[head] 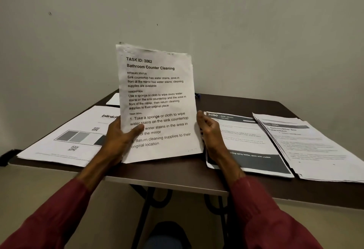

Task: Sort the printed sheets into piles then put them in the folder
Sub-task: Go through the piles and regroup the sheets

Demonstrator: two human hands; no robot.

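My left hand grips the upright stack of white printed sheets at its lower left, thumb across the front | my right hand pinches its right edge | stack over the middle of the dark brown table | white QR-code pile at left edge | dark-banded pile, then plain text pile, toward right edge

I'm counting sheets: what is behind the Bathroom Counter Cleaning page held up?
Edges of more sheets show behind it; their number is hidden. Farther back, a white paper lies on the table.
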